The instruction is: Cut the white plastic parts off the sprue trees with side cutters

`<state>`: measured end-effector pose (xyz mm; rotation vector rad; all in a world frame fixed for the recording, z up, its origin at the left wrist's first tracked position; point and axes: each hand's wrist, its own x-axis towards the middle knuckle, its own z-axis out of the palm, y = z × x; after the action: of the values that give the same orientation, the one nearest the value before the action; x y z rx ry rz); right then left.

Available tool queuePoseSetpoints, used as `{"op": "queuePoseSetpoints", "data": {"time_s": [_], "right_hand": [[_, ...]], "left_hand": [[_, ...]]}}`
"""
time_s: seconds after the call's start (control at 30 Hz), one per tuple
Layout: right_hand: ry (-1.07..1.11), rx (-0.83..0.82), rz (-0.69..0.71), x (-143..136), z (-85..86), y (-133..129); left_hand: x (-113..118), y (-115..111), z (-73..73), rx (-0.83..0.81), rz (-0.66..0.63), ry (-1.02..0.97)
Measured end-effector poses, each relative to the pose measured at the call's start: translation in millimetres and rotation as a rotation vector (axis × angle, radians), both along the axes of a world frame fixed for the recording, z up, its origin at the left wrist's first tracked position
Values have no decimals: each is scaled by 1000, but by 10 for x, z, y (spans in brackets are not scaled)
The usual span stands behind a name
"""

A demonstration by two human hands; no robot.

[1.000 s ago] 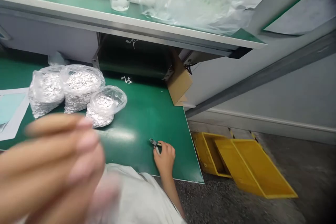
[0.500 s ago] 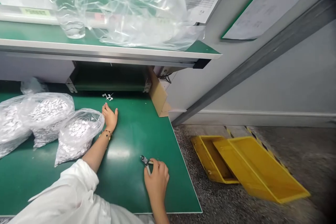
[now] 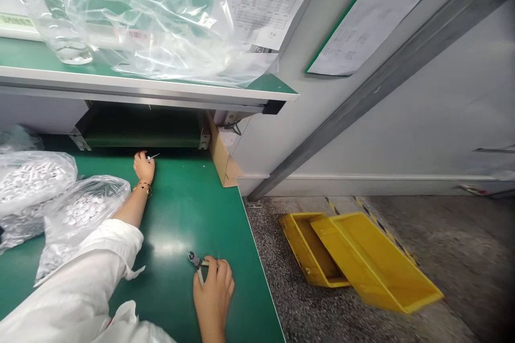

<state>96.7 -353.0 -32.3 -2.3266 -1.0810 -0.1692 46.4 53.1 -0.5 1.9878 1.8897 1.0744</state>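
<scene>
My left hand (image 3: 144,168) reaches to the far side of the green table, its fingers closed around a small white branched plastic piece (image 3: 154,156). Only a thin tip and a bit of that piece show beside the fingers; the rest is hidden. Nearer the front, my right hand (image 3: 214,289) is wrapped round the handles of a pair of cutting pliers (image 3: 195,260). The pliers' dark jaws point away to the left, with nothing between them that I can see. Beside my left forearm lies a clear bag of round white parts (image 3: 82,210).
More clear bags with small white parts (image 3: 32,178) lie at the left. A conveyor belt (image 3: 140,131) opens behind my left hand, under a shelf (image 3: 181,97) holding plastic film (image 3: 161,27). Cardboard (image 3: 225,163) stands at the table's right edge; yellow crates (image 3: 374,262) sit on the floor.
My left hand has moved forward and closed on the white piece, which lay on the table before. The view has swung right. My right hand still holds the pliers.
</scene>
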Motion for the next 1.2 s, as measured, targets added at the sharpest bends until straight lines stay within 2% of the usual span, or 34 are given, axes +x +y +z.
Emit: {"op": "queuePoseSetpoints", "data": {"time_s": [0.1,0.17,0.33,0.43,0.5,0.63,0.73,0.87,1.0,1.2], "right_hand": [[40,-24,8,-15,62,21],[70,-55,22,-25,115,31],[108,-70,53,-39,218,34],[122,-72,73,-47,257,25],[125,-71,78,-52,271,20],[136,-76,80,-56,268,19],[150,-85,81,-53,249,24],[162,-83,81,-40,214,19],[157,-80,91,-26,191,22],[141,-127,260,-12,286,175]], "left_hand": [[-85,-248,-6,33,-277,-19],[-159,-563,-44,46,-431,-50],[-509,-1757,-194,-101,-773,-101],[-777,-2360,-221,-201,-835,-116],[-924,-2589,-200,-161,-781,-107],[-1133,-2758,-134,-38,-644,-11],[-1261,-2828,-114,-44,-574,90],[-1379,-2898,-116,-98,-630,135],[-1368,-2872,-89,-165,-662,-106],[-1170,-2831,3,-344,-517,-620]]}}
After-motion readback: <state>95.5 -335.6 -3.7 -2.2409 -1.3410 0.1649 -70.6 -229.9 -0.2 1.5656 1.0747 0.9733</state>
